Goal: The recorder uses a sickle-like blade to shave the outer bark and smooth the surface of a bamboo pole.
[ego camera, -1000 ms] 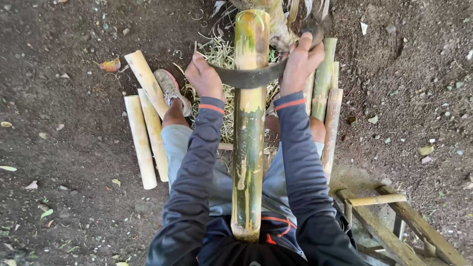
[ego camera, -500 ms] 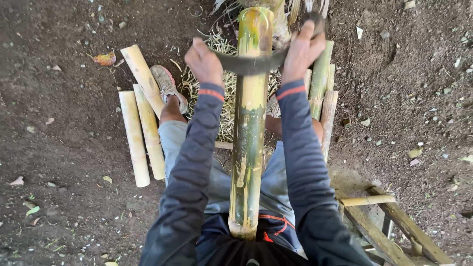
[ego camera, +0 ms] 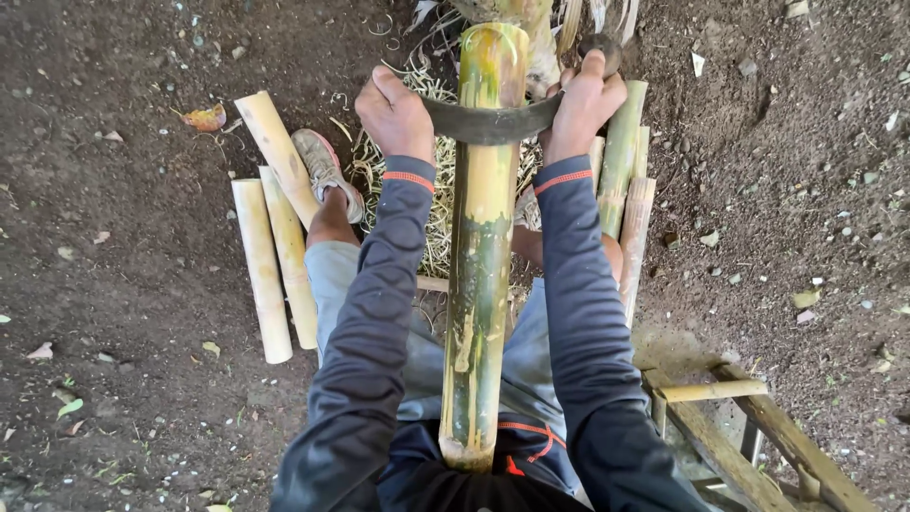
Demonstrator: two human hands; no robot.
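Note:
A long green-yellow bamboo pole (ego camera: 479,256) runs from my lap away from me between my arms. Across it lies a curved dark drawknife blade (ego camera: 493,121). My left hand (ego camera: 393,116) grips the blade's left handle, which is hidden in the fist. My right hand (ego camera: 580,102) grips the right handle, whose dark round end shows above the thumb. Both hands are at the pole's far part, with the blade pressed on its top surface. Pale shavings (ego camera: 431,190) lie under the pole.
Three peeled pale bamboo pieces (ego camera: 270,256) lie on the dirt at left by my shoe (ego camera: 324,171). More bamboo pieces (ego camera: 630,199), green and peeled, lie at right. A wooden frame (ego camera: 749,427) sits at lower right. Dark soil surrounds everything.
Both hands and the blade have slid farther along the pole, away from my body. The camera view has shifted slightly.

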